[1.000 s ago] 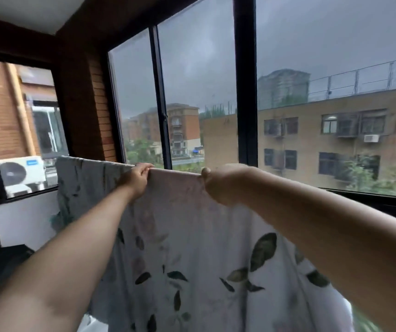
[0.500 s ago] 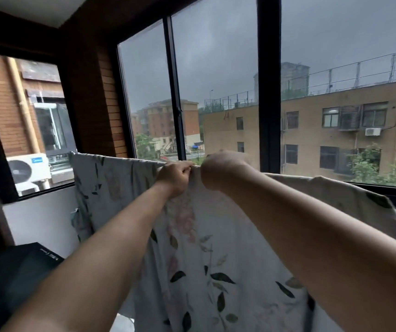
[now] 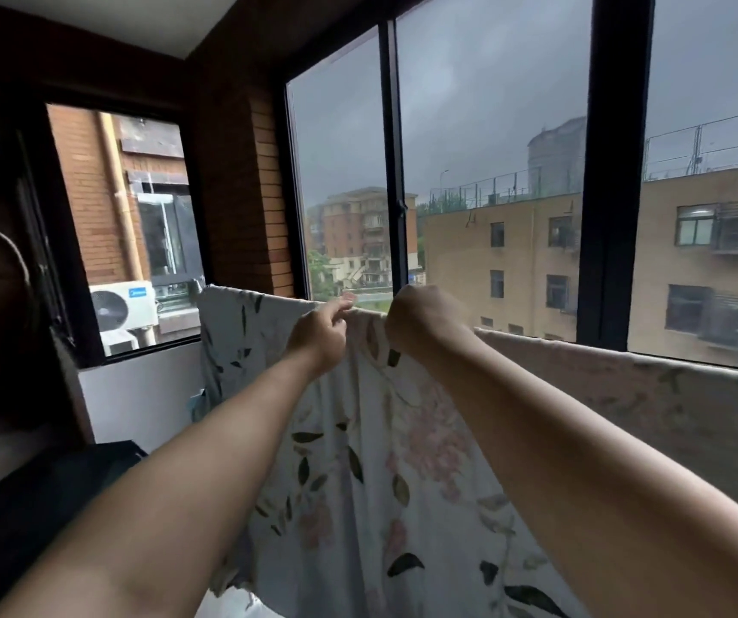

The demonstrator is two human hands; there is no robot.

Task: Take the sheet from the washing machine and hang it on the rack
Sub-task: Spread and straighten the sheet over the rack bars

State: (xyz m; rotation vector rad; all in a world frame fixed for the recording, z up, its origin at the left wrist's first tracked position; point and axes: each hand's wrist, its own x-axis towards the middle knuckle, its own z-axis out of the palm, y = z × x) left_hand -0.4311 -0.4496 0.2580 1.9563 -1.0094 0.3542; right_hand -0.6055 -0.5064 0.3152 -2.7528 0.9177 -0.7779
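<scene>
A white sheet (image 3: 385,475) printed with dark leaves and pale pink flowers hangs over a horizontal rail that the cloth hides, stretching from the left window to the right edge of view. My left hand (image 3: 320,332) pinches the sheet's top fold near the middle. Close beside it, my right hand (image 3: 425,323) grips the same top fold with curled fingers. Both arms reach forward at chest height. The washing machine is not in view.
Large black-framed windows (image 3: 612,171) stand right behind the sheet, with apartment buildings outside. A brick pillar (image 3: 251,180) fills the corner. A dark flat surface (image 3: 46,497) lies at lower left, and an outdoor air-conditioner unit (image 3: 124,305) shows through the left window.
My two hands have drawn closer together along the top fold. The view has turned left, so more of the sheet's right part now shows spread along the rail.
</scene>
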